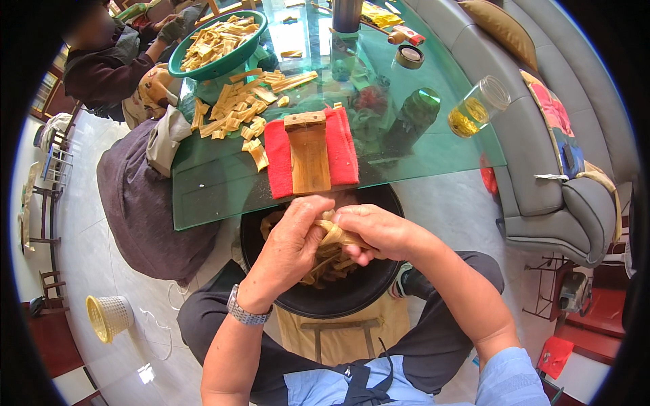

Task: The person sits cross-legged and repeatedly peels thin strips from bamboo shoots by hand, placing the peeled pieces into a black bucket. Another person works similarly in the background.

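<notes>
Above a black basin (335, 304), my left hand (294, 238) and my right hand (381, 231) meet. Between them is a folded bundle of pale yellow dried strips (335, 234), possibly bean curd sticks. The fingers of both hands are closed on it and cover part of it. More strips (325, 266) lie in the basin below. Just beyond my hands, a wooden block (310, 157) with a raised far end rests on a red cloth (345, 152) at the glass table's edge. Loose strip pieces (238, 106) are piled to its left.
A green basket (218, 71) of strips stands on the glass table (376, 170), near a seated person (111, 71) at the far left. A jar with yellow contents (472, 114) and a dark cup (348, 15) stand rightward. A grey sofa (533, 213) borders the right side.
</notes>
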A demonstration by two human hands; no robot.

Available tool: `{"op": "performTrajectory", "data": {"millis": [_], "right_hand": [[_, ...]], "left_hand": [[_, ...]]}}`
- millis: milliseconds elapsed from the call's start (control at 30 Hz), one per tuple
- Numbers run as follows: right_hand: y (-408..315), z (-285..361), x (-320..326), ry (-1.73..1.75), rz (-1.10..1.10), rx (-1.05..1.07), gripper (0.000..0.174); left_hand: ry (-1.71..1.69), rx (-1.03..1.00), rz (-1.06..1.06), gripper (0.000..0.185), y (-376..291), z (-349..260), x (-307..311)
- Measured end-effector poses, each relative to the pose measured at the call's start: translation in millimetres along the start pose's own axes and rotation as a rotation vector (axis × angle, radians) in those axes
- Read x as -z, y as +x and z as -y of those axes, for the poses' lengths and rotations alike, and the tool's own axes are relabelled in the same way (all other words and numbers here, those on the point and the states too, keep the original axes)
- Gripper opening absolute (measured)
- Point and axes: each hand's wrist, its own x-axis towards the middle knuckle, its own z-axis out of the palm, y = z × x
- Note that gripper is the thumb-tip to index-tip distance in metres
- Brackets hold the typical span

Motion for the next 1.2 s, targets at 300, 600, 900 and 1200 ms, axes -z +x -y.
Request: {"op": "performTrajectory", "data": {"millis": [300, 600, 900, 1200], "right_hand": [[-1, 6, -1, -0.545, -0.281, 0.378, 0.044], [-2, 6, -7, -0.102, -0.122, 0.381, 0.032], [6, -8, -14, -0.471, -0.312, 0.661, 0.034], [-6, 11, 0, -0.664, -0.320, 0.715, 0.042]], "left_hand": [[-0.602, 0.508, 0.010, 0.016, -1, 1, 1], [-0.358, 0.402, -0.161, 0.014, -4, -5, -8], [-0.173, 0.238, -0.055, 0.018, -8, -21, 2], [-0.226, 0.307, -0.189, 0.028, -10, -13, 9]]}}
